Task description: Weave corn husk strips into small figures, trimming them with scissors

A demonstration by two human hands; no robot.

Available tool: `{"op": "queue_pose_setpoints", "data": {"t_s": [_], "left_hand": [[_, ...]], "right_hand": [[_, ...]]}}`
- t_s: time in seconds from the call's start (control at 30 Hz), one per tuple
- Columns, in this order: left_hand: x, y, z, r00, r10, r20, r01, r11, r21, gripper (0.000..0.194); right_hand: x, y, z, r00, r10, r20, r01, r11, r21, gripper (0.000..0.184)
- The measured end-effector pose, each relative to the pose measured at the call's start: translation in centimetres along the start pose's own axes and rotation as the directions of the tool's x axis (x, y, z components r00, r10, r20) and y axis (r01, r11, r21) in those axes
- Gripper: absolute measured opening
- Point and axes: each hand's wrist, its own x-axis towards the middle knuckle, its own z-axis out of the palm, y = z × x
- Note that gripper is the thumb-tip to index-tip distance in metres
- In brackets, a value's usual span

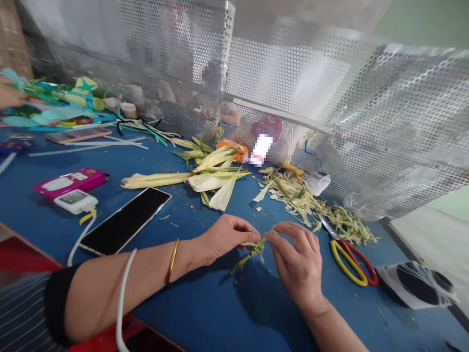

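Note:
Between thumb and fingers, my left hand (229, 237) pinches a small, knotted-looking piece of green corn husk (256, 250), whose thin tail hangs toward the lower left. My right hand (298, 254) is closed at the fingertips on a pale husk strip at the other end of this piece. Both hands are just above the blue table (205, 298). Beyond them lies a bunch of pale and green corn husks (216, 178). To the right is a heap of husk shreds (300, 193). Scissors (351, 261) with yellow and red handles rest beside my right hand.
A black phone (126, 222), a white device (75, 201) with a cable and a magenta pack (71, 183) lie left. A plastic-wrapped black roll (417, 283) is at right. Perforated metal panels (271, 68) stand behind. Another person's hand (10, 95) shows far left, near colourful craft pieces.

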Motion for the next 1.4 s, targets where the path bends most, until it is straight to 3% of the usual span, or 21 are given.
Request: {"op": "queue_pose_setpoints", "data": {"t_s": [0.17,0.23,0.3,0.4,0.53,0.9,1.07,1.13,1.27,1.4], "left_hand": [[0.3,-0.2,0.0,0.988,0.129,-0.081,-0.122,0.989,0.085,0.009],[0.3,-0.3,-0.1,0.975,0.193,-0.112,-0.175,0.973,0.152,0.011],[0.4,-0.4,-0.2,0.961,0.248,-0.126,-0.216,0.951,0.222,0.011],[0.2,-0.5,-0.1,0.939,0.319,-0.132,-0.260,0.905,0.337,0.012],[0.0,-0.6,0.2,0.922,0.370,-0.116,-0.292,0.859,0.420,0.013],[0.3,-0.7,0.0,0.918,0.369,-0.145,-0.272,0.852,0.447,0.017],[0.5,-0.8,0.0,0.911,0.381,-0.157,-0.282,0.854,0.437,0.017],[0.5,-0.7,0.0,0.910,0.381,-0.165,-0.279,0.856,0.435,0.016],[0.4,-0.7,0.3,0.921,0.348,-0.177,-0.252,0.876,0.410,0.017],[0.7,-1.0,0.3,0.920,0.346,-0.182,-0.254,0.884,0.393,0.017]], "right_hand": [[-0.4,-0.2,0.2,0.987,0.156,0.026,-0.158,0.980,0.117,0.027],[-0.5,-0.3,0.1,0.966,0.258,0.029,-0.258,0.947,0.193,0.017],[-0.6,-0.5,0.2,0.937,0.332,0.106,-0.349,0.898,0.269,0.005],[-0.6,-0.9,0.7,0.886,0.382,0.264,-0.455,0.827,0.331,0.016],[-0.7,-1.4,1.5,0.827,0.457,0.328,-0.558,0.738,0.379,0.019],[-0.2,-2.0,1.4,0.761,0.461,0.455,-0.648,0.533,0.543,0.022],[-0.4,-2.1,1.7,0.667,0.530,0.524,-0.738,0.373,0.563,0.022],[-0.5,-2.0,1.7,0.681,0.525,0.511,-0.731,0.442,0.520,0.021],[-0.6,-2.0,1.7,0.771,0.488,0.410,-0.630,0.681,0.374,0.022],[-0.6,-2.1,1.8,0.820,0.413,0.397,-0.558,0.731,0.392,0.023]]}}
